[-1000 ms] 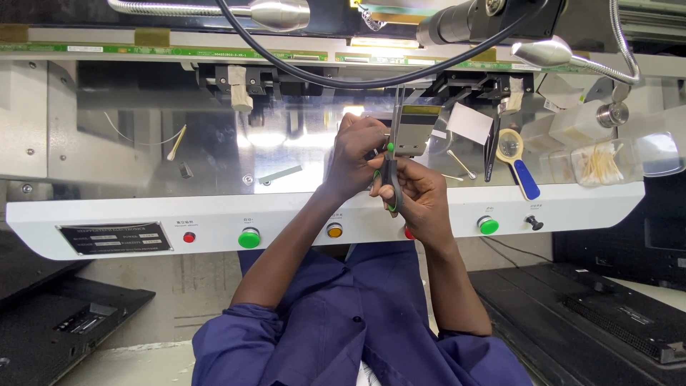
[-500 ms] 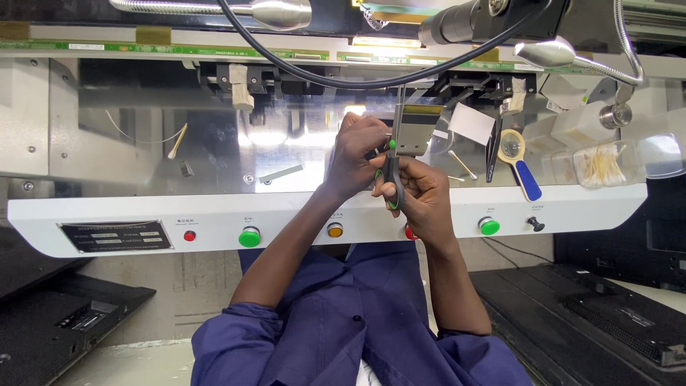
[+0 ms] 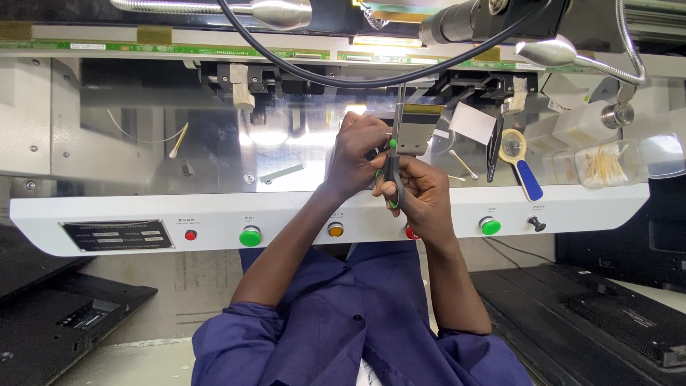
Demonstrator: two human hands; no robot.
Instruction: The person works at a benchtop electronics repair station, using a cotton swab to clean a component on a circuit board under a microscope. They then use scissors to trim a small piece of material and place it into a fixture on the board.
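Green-handled scissors [image 3: 391,175] sit in the right hand [image 3: 421,196]'s closed grip; left hand [image 3: 361,154] pinches the flat cable [image 3: 414,129].

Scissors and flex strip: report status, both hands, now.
Right hand shut on scissors, blades up at the flex strip. Left hand steadies strip beside blades. Magnifier lies to the right, clear of hands.

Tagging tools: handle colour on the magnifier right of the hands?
Blue handle, yellow rim on the magnifier; head view.
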